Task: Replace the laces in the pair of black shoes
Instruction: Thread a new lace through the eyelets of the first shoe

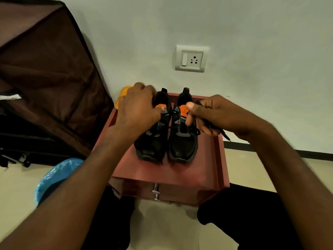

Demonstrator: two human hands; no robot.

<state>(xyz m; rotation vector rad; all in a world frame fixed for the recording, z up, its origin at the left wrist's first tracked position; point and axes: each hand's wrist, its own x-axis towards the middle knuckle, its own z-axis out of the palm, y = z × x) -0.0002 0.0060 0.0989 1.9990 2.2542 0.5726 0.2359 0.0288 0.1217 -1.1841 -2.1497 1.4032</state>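
Two black shoes with orange tongue labels stand side by side on a small red cabinet (203,170), toes toward me. My left hand (138,107) rests over the collar of the left shoe (151,145), fingers curled around its upper part. Beside the tongue of the right shoe (182,147), my right hand (210,114) grips a black lace (224,133). One end of that lace hangs off to the right. A strand of lace runs across between the two shoes near the lower eyelets.
A brown fabric wardrobe (45,69) stands at the left. A blue plastic bag (55,174) lies on the floor beside the cabinet. Something yellow (122,94) sits behind my left hand. A wall socket (191,58) is above the shoes. The cabinet drawer has a metal handle (155,192).
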